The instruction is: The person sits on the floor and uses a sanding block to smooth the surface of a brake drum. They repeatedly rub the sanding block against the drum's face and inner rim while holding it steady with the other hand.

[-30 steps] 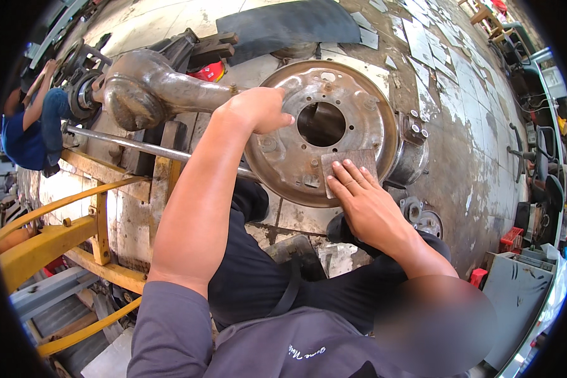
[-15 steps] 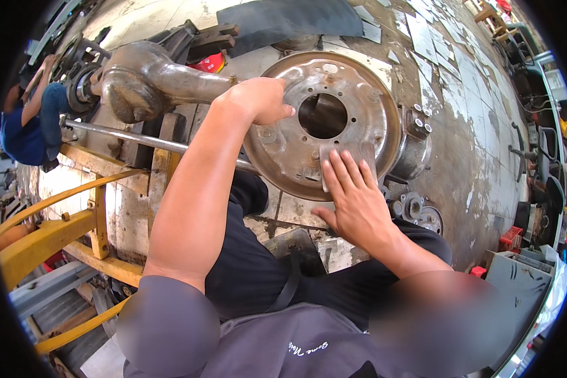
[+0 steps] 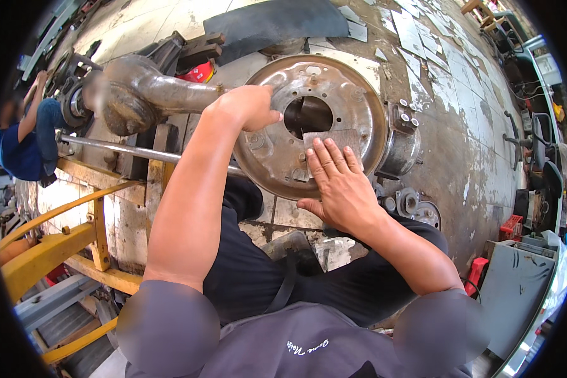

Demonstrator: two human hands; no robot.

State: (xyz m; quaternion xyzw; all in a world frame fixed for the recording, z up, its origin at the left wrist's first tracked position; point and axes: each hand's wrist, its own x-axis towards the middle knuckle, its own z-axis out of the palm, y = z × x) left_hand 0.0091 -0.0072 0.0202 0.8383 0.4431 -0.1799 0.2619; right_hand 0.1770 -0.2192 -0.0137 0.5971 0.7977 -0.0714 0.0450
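Observation:
A round, brownish metal brake backing plate [image 3: 365,120] with a large centre hole lies in front of me. My left hand [image 3: 249,108] is closed over its left rim, thumb toward the hole; the other fingertips are largely hidden. A grey-brown rectangular sheet, like sandpaper [image 3: 331,135], covers the plate's lower right part and overlaps the hole's lower edge. Flat on this sheet rests my right hand [image 3: 343,179], open, with the fingers stretched out and pressing it against the metal. The thumb sticks out to the left.
An axle housing [image 3: 132,94] extends leftward from the plate, above a long metal rod [image 3: 126,148]. A yellow frame [image 3: 50,246] stands at the left. Right of the plate is a metal cylinder part [image 3: 402,151]. Another person [image 3: 22,145] works at far left.
My right hand and the sandpaper have slid farther up the plate, toward the centre hole. My left hand stays at the plate's left side. The whole view has shifted slightly.

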